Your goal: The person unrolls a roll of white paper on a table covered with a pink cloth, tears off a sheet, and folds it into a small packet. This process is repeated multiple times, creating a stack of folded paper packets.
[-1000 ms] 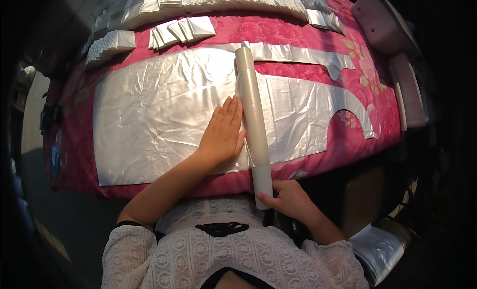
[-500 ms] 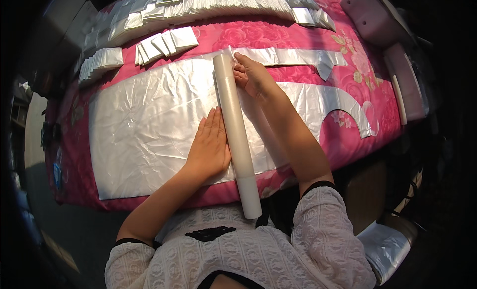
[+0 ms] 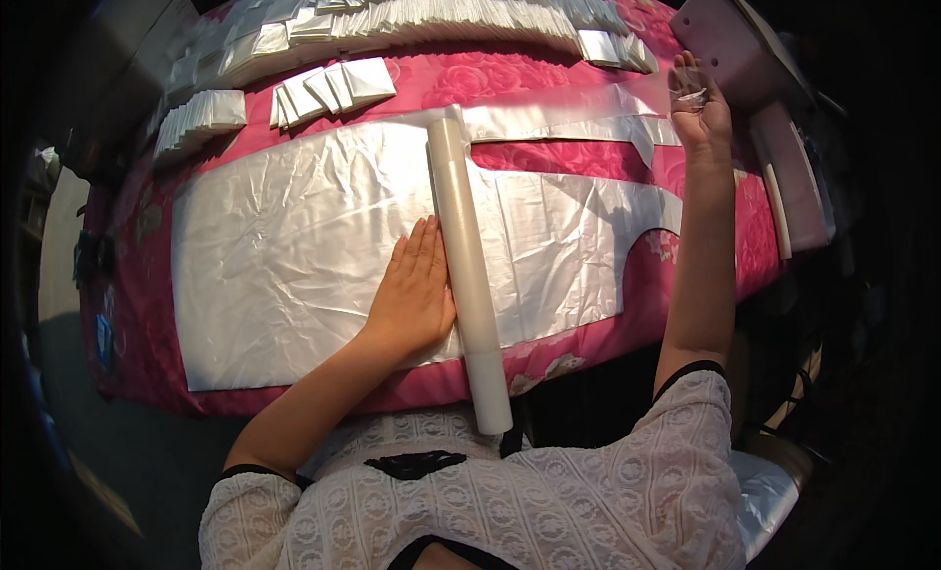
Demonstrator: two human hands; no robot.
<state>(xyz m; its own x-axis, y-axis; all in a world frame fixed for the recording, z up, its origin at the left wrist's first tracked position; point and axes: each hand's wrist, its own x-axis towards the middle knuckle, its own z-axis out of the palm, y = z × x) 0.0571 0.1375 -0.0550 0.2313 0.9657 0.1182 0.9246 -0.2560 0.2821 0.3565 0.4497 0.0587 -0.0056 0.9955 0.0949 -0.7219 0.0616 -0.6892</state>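
Head view: right hand point(image 3: 703, 122) has swung to two o'clock, holding film point(image 3: 578, 101) now stretched off the roll point(image 3: 463, 242); left hand point(image 3: 410, 294) flat, empty.

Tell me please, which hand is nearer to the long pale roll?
Left. The left hand lies close beside the roll, along its left edge; the right hand is farther off, out to the roll's right.

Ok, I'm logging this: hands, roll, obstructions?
Left hand flat on silver sheet, beside roll. Right hand extended, clear film at palm, grip unclear. Possible obstruction: silver strip beneath film.
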